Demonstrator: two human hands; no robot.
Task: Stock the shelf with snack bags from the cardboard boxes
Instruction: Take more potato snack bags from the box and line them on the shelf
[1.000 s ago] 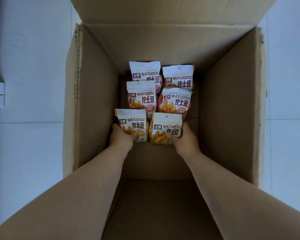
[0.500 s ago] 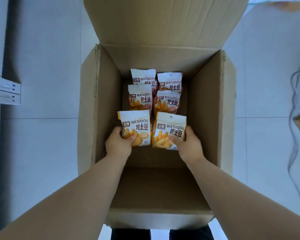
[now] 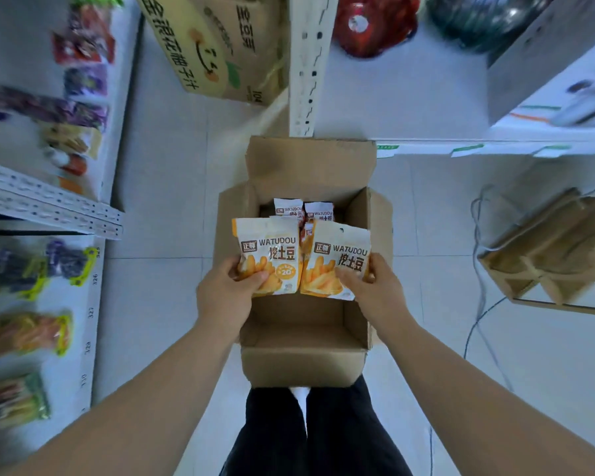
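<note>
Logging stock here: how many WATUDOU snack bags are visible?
4 clearly: one bag in the left hand, one in the right hand, two at the far end of the box; more may hide behind.

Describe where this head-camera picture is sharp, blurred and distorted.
Head view: the left snack bag and right snack bag, gripped by the left hand and right hand, are sharp, print legible; packets on the left shelf smear with blur; the wide lens stretches the forearms; light is soft, no glare.

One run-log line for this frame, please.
left hand: grips left snack bag | right hand: grips right snack bag | both: held over open cardboard box | box contents: more bags inside
</note>
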